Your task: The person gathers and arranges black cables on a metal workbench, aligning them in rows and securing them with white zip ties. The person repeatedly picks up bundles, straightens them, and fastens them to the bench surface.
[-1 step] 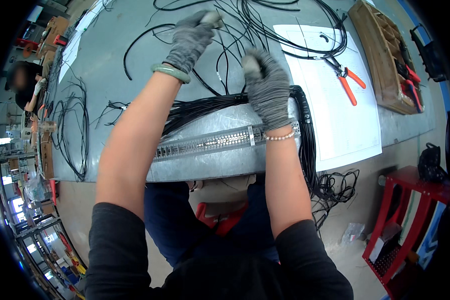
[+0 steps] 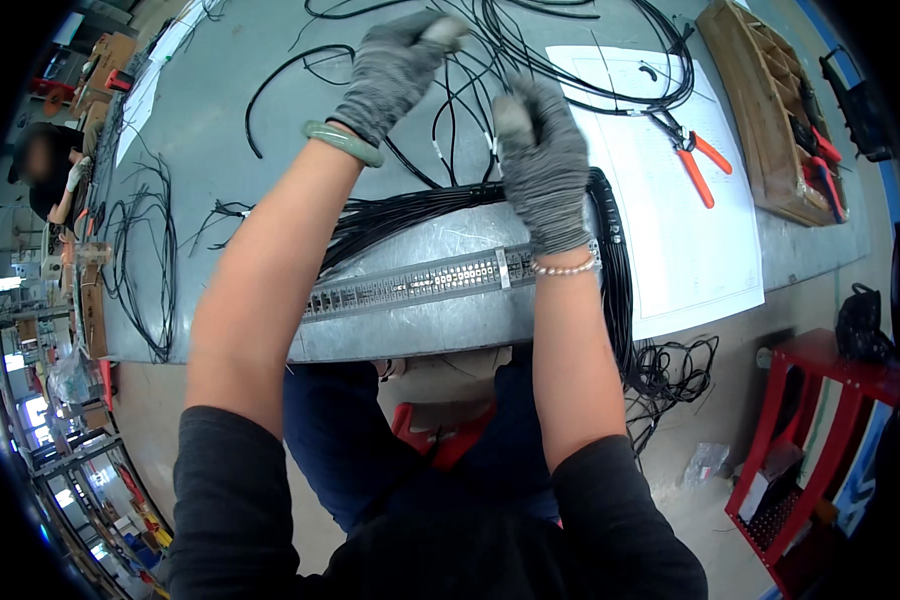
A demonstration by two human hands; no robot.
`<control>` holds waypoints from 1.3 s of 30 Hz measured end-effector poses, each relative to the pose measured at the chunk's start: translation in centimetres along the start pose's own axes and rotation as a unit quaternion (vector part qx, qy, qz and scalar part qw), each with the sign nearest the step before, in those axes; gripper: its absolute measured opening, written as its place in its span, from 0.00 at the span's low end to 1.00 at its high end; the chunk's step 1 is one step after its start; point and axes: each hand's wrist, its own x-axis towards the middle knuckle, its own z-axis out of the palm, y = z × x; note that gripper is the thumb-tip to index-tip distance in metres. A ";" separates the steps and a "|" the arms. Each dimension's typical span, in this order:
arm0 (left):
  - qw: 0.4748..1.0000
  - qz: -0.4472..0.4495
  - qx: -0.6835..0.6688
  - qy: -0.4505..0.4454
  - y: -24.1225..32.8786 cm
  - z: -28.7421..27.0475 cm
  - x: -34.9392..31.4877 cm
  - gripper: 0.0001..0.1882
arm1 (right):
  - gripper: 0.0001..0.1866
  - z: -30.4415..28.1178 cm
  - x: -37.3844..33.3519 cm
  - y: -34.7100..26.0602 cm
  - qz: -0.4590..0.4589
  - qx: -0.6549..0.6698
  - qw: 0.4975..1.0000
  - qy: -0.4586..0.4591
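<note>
Both my hands wear grey knitted gloves and are raised over loose black cables [image 2: 451, 125] at the far middle of the table. My left hand [image 2: 398, 75] is closed, thumb against fingers, at a black cable; the exact grip is hidden. Nearer and to the right, my right hand [image 2: 545, 160] also pinches at a black cable, its fingers partly covering it. White sleeves mark some cable ends. Below the hands lies a thick black cable bundle [image 2: 410, 212], which bends toward me at the right. In front of it runs a long slotted metal strip [image 2: 420, 285].
Orange-handled pliers [image 2: 705, 170] lie on a white printed sheet [image 2: 685, 270] at the right. Beyond stands a wooden compartment box [image 2: 760, 110] holding tools. Another coil of thin cables [image 2: 120, 250] rests at the left. Cables hang off the front edge near a red stand [image 2: 820, 360]. A person [image 2: 55, 170] works far left.
My two hands have shifted slightly to the right, and the right one a little farther away from me. Both stay closed. The cables between them have moved slightly.
</note>
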 end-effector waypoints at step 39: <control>0.863 -0.283 -0.398 0.128 -6.1 2.9 -8.7 0.12 | 0.13 -0.6 -1.5 1.4 0.125 -0.220 0.936 -0.244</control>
